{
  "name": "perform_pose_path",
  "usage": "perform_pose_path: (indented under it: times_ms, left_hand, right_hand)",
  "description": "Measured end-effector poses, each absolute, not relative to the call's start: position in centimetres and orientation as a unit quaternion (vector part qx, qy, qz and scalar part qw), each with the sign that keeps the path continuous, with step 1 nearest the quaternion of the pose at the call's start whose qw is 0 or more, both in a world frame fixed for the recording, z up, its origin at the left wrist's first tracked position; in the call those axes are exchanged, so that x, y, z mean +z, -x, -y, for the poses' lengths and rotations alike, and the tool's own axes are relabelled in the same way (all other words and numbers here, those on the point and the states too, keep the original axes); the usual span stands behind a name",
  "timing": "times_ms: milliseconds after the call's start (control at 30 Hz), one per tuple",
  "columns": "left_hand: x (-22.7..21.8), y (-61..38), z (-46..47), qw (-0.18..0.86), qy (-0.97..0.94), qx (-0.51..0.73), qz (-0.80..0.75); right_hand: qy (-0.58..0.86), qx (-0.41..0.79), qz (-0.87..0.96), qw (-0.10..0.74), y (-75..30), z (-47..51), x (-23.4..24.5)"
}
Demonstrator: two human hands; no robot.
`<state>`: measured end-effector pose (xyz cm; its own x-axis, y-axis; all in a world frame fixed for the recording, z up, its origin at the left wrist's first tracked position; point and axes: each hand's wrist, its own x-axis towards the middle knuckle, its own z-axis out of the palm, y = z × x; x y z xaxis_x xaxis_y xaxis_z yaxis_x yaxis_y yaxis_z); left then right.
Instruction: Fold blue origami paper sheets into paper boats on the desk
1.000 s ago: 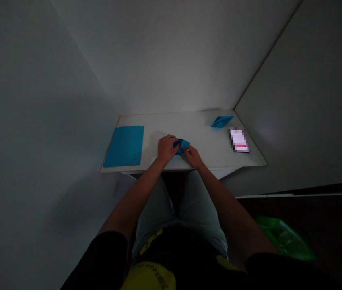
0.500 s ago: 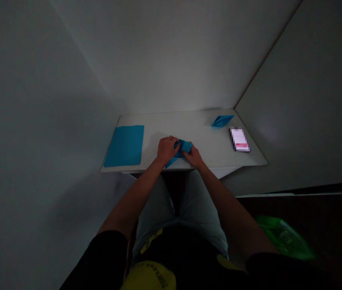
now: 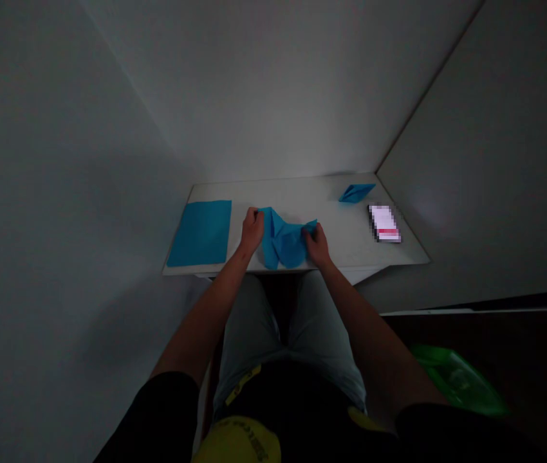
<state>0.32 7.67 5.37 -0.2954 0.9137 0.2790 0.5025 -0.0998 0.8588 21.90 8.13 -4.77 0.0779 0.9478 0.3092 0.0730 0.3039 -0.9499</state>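
My left grip (image 3: 253, 230) pinches the upper left corner of a creased, bright-blue sheet of paper (image 3: 282, 243), thumb and fingers pressed together on its edge. My right grip (image 3: 318, 245) pinches the opposite side of the same sheet, a small tip of blue poking out above my fingers. The sheet is partly opened out between my two hands, over the near edge of a pale, narrow rectangular surface (image 3: 278, 191); it is rumpled, with fold lines and a curved, bulging lower part. I cannot tell how much of its lower edge touches the surface.

To the left of my left hand, well apart from it, a smooth blue rectangle of paper (image 3: 201, 235) lies flat, near the surface's left end. At the far right a folded, pointed blue paper shape (image 3: 357, 193) rests near the back edge. Just beside it, nearer to me, lies a dark-edged phone (image 3: 384, 224) with a lit, blurred-out screen. Down on the right, below the surface's level, is a translucent green plastic object (image 3: 459, 381), too dim to identify.
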Motion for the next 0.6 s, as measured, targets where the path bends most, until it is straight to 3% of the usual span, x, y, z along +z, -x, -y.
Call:
perform_pose_path:
  times_ms: [367, 600]
  left_hand:
    - [3.8, 2.8, -7.2, 0.115, -0.527, 0.417, -0.732]
    - [7.2, 7.0, -8.9, 0.053, -0.601, 0.291, -0.743]
  right_hand:
    - [0.417, 0.453, 0.476, 0.628, -22.1, -8.2, -4.8]
    - [0.455, 0.445, 0.493, 0.593, -24.3, -9.0, -4.6]
